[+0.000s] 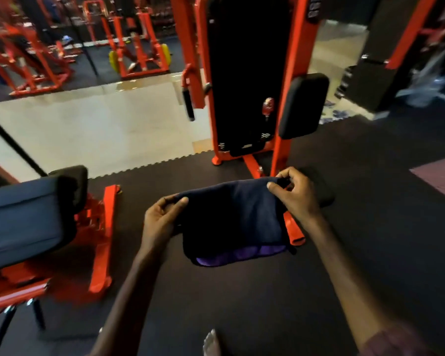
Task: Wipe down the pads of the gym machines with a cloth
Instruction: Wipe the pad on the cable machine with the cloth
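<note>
A dark rubber mat floor [357, 265] fills the near half of the view, meeting a pale tiled floor [100, 129] along a jigsaw edge further back. On the mat ahead stands a tall red-framed weight-stack machine [301, 47] with a black shroud, and an upright black pad [303, 105] is mounted on its right post. At the left edge sits another red machine whose broad blue-grey seat pad [23, 217] faces the camera, tilted, with a black roller pad [70, 186] at its top end. More red machines [26, 60] stand blurred in the background. In the middle, held up in the air between both arms, is a folded dark navy cloth [231, 217] with a purple layer showing at its lower edge. The left hand [159, 217] pinches the cloth's left upper corner between thumb and fingers; the right hand [297, 194] pinches the right upper corner, fingers curled over the fold. A bare foot [211, 343] shows at the bottom edge.
</note>
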